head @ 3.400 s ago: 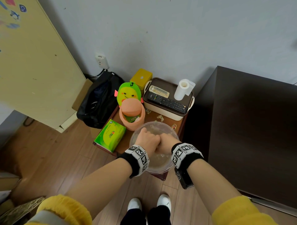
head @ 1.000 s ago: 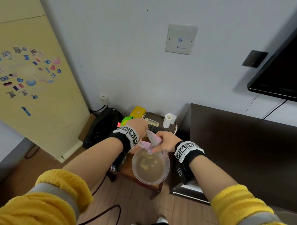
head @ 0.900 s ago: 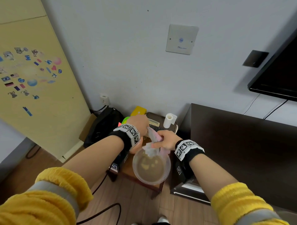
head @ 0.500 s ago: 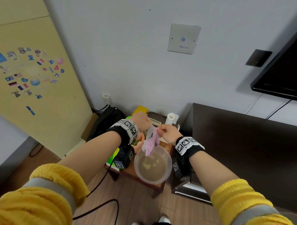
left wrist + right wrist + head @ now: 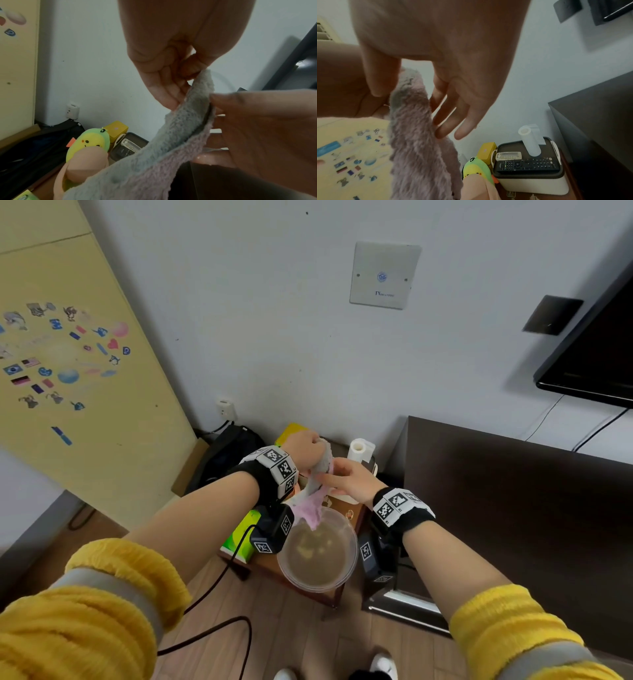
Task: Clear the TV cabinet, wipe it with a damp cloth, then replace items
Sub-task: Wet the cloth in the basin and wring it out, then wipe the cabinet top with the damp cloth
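A damp pink-and-grey cloth [image 5: 313, 508] hangs above a clear plastic bowl [image 5: 352, 542] of murky water. My left hand [image 5: 305, 448] grips the cloth's top end; the left wrist view shows that hand [image 5: 180, 81] pinching the upper corner of the cloth [image 5: 171, 148]. My right hand [image 5: 342, 479] is just below it. In the right wrist view the cloth [image 5: 416, 148] runs between the thumb and the nearly straight fingers of that hand [image 5: 412, 105]. The dark TV cabinet [image 5: 513, 525] stands to the right with a bare top.
The bowl sits on a small wooden side table [image 5: 351, 513] with a green tissue pack [image 5: 239, 537], a plush toy [image 5: 89, 142], a paper roll [image 5: 358, 448] and a lidded box [image 5: 530, 180] carrying remotes [image 5: 527, 165]. A black bag [image 5: 226, 453] lies left; a TV [image 5: 599, 354] hangs upper right.
Both hands came up out of the bowl with the cloth. Over the last second the left hand lifted its top end higher, and the right hand shifted along it.
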`<state>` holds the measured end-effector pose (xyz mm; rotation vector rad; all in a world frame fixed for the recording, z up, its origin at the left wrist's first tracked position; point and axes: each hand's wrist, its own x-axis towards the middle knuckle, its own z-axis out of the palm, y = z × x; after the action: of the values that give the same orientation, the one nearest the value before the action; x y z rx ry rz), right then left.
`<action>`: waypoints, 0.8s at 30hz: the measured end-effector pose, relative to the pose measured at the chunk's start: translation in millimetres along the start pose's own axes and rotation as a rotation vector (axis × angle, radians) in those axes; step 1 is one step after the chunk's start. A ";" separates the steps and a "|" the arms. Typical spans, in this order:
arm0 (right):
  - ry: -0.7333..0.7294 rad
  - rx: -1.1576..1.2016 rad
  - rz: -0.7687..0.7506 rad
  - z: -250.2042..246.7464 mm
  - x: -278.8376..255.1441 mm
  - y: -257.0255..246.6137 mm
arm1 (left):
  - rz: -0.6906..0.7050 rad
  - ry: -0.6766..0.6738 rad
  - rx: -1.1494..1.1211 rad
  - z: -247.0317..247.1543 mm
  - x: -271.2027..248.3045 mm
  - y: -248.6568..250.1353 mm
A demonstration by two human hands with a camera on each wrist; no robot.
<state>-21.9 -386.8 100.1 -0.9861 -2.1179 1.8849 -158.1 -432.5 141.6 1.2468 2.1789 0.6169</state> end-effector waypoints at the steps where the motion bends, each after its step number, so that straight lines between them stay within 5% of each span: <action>1: 0.022 -0.031 -0.016 -4.7 -0.7 0.7 | -0.002 -0.039 -0.007 5.1 3.0 6.7; 9: 0.084 -0.386 0.020 -92.4 -20.7 29.8 | -0.136 -0.215 -0.037 44.1 19.6 80.7; 13: 0.147 -0.546 0.095 -150.4 -30.0 44.3 | -0.007 -0.101 0.255 67.1 26.8 111.9; 20: 0.193 -0.718 0.339 -235.2 -57.6 76.9 | 0.094 -0.106 0.028 124.2 55.2 150.2; 24: 0.287 -0.755 0.406 -264.6 -70.0 101.7 | 0.048 -0.150 0.140 153.6 65.9 167.8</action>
<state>205.1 -204.0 82.1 -1.8086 -2.6126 0.9116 20.3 -278.7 117.1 1.3751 2.1023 0.3814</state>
